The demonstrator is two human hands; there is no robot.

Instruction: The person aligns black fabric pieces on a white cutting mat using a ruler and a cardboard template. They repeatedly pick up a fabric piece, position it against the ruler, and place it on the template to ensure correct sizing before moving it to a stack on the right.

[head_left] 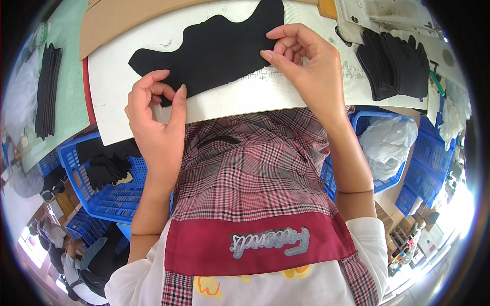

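A black cut fabric piece (217, 51) with a wavy far edge lies flat on the white table (245, 97) in front of me. My left hand (158, 109) is at its near left corner, fingers bent, with a gap between thumb and forefinger and the tips touching the cloth. At the right end, my right hand (311, 66) rests its thumb and forefinger tips on the fabric, spread apart, while the other fingers curl in. Neither hand is closed round the cloth. Right of my right hand sits a pile of black gloves (393, 64).
A ruler scale (352, 73) marks the tabletop. Sewing machine parts (393, 13) stand far right. On the left, a green table (71, 97) bears stacked black strips (48, 92). Blue baskets flank my lap: one (120, 196) with black pieces, another (380, 186) with a plastic bag (388, 143).
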